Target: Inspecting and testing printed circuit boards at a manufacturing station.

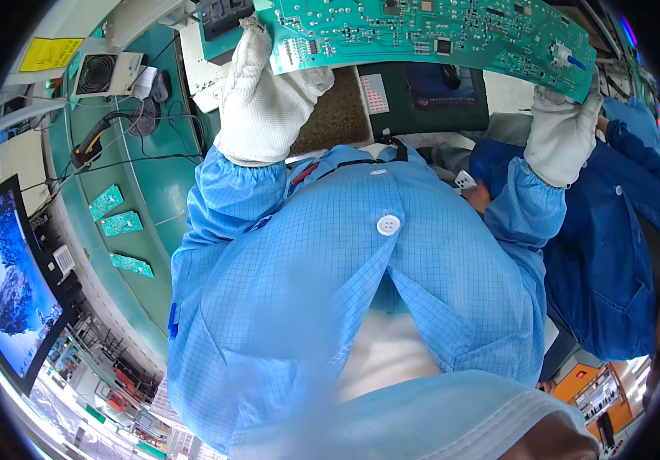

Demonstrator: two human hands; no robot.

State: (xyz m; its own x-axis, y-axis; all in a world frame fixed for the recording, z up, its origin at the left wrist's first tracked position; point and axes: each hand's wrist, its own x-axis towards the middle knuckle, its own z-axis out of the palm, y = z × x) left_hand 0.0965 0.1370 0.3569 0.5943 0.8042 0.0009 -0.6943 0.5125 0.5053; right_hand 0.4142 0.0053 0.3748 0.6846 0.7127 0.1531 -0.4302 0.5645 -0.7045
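a: what are the hands doing?

b: both wear white knit gloves. the left hand is curled shut around the left end of a long green circuit board, fingers wrapped over its edge. the right hand is clamped on the board's right end from below. the board is held up in the air between them, well above the bench, near the top of the view.

a: any labels or signs?

b: a yellow rectangular sign at the far left corner, next to a small white box with a round fan grille. a pale card with pink marks lies just under the board.

a: and the surface?

b: a green bench curving along the left, with three small green boards laid in a row and black cables trailing over it. a monitor showing a blue landscape stands at the left edge. another person in a dark blue coat sits close on the right.
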